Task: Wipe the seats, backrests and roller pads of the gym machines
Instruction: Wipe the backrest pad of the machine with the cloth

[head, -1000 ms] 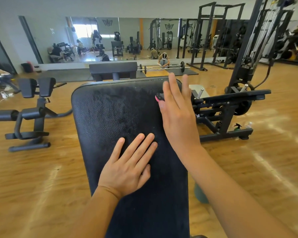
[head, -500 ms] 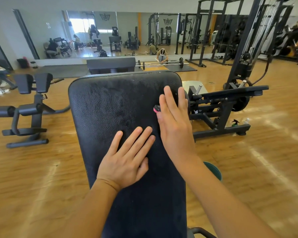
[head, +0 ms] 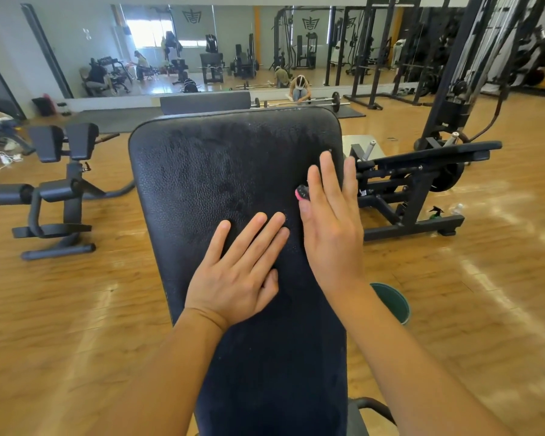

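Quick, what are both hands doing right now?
Left hand: open, flat on the black pad.
Right hand: fingers straight, small pink-and-black thing at its thumb.

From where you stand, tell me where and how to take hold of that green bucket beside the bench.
Grip the green bucket by its rim on the open side, coming down from above and from the right of the bench pad. It stands upright on the floor with its mouth facing up; its near-left side is hidden behind the right forearm and pad. No handle is visible, so pinching the rim seems safest.
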The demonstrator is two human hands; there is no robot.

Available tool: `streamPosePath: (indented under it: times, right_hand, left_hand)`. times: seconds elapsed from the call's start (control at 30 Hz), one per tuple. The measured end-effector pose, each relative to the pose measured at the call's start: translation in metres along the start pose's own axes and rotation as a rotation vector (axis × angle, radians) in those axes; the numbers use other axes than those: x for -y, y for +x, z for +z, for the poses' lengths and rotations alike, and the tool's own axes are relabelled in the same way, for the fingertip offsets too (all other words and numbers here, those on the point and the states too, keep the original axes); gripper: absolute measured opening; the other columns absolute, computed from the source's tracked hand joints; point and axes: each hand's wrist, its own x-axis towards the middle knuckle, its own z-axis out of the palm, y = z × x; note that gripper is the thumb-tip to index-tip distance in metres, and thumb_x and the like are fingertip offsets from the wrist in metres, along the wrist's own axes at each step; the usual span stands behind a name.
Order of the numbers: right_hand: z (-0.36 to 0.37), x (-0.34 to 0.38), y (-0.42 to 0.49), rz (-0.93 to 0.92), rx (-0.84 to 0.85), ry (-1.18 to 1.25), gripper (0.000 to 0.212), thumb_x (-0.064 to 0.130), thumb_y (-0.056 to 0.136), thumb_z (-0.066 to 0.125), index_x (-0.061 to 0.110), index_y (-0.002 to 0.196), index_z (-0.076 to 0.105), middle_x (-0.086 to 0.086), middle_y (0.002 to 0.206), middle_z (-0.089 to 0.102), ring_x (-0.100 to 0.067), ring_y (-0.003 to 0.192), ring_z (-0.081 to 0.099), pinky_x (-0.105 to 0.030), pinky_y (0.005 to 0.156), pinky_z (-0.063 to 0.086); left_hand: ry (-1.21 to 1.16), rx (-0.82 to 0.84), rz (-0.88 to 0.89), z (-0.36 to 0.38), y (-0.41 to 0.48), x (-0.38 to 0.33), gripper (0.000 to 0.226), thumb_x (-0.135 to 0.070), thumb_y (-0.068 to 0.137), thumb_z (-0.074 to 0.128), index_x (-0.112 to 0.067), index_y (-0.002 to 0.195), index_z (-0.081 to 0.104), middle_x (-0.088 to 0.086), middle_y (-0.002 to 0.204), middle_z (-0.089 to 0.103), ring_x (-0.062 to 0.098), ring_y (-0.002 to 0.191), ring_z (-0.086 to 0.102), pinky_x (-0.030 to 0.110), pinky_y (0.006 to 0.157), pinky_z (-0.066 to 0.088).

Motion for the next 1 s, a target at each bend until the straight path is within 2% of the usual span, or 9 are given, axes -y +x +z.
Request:
streamPosePath:
  times: [0.17, 0.3, 0.43, 0.7, 0.87, 1.0]
  right_hand:
    - [0.009, 0.004, 0.025, 0.067, -0.088, 0.019, 0.042, 0.019, 0.110, 0.047, -0.006, 0.143, 0.052, -0.022, 0.155, 0.044, -0.051, 0.147, 0.030, -0.056, 0.119, 0.034]
    - [0.004, -0.002, -0.005, 0.033, -0.044, 0.007, 0.043, 0.016, 0.108, 0.052, -0.004, 0.146, 0.048, -0.020, 0.156, 0.042, -0.048, 0.148, 0.031, -0.054, 0.120, 0.034]
    - [0.003, -0.002, -0.033, 0.054, -0.038, 0.005, 0.042, 0.016, 0.109, 0.051, -0.004, 0.145, 0.049, -0.020, 0.154, 0.043, -0.046, 0.147, 0.033, -0.058, 0.117, 0.037]
    - [0.009, 0.007, 0.012, 0.113, -0.127, 0.031, 0.043, 0.022, 0.110, 0.043, -0.005, 0.142, 0.053, -0.028, 0.153, 0.043, -0.049, 0.146, 0.034, -0.059, 0.117, 0.037]
    - [0.002, 0.005, -0.056, 0.097, -0.044, 0.008, 0.039, 0.017, 0.110, 0.049, -0.005, 0.142, 0.052, -0.025, 0.153, 0.045, -0.046, 0.146, 0.036, -0.050, 0.124, 0.028]
    - [0.005, 0.005, -0.066, 0.104, -0.043, -0.019, 0.038, 0.016, 0.109, 0.050, -0.005, 0.140, 0.055, -0.024, 0.150, 0.049, -0.047, 0.145, 0.037, -0.053, 0.123, 0.028]
  left_hand:
    - [0.003, -0.005, -0.003, 0.000, 0.000, 0.000, 0.060, -0.032, 0.098, 0.046, -0.014, 0.155, 0.044, 0.004, 0.164, 0.034, 0.022, 0.152, 0.033, 0.053, 0.123, 0.020]
    - [0.003, -0.010, -0.002, -0.001, 0.001, -0.001, 0.059, -0.032, 0.098, 0.047, -0.014, 0.155, 0.045, 0.004, 0.164, 0.035, 0.022, 0.152, 0.034, 0.053, 0.122, 0.022]
    - [0.012, -0.024, -0.002, 0.000, 0.000, 0.000, 0.060, -0.032, 0.098, 0.047, -0.013, 0.155, 0.044, 0.004, 0.164, 0.035, 0.022, 0.152, 0.034, 0.054, 0.122, 0.022]
    - [-0.001, -0.025, -0.007, 0.000, -0.002, 0.000, 0.060, -0.032, 0.099, 0.046, -0.013, 0.156, 0.043, 0.004, 0.165, 0.034, 0.022, 0.152, 0.033, 0.054, 0.123, 0.022]
    - [-0.007, -0.029, -0.006, -0.001, -0.001, -0.001, 0.060, -0.033, 0.099, 0.047, -0.014, 0.156, 0.042, 0.003, 0.165, 0.034, 0.022, 0.152, 0.033, 0.054, 0.124, 0.021]
    - [-0.006, -0.030, -0.010, 0.000, -0.001, -0.001, 0.060, -0.032, 0.099, 0.047, -0.014, 0.156, 0.042, 0.003, 0.165, 0.034, 0.022, 0.152, 0.032, 0.053, 0.124, 0.019]
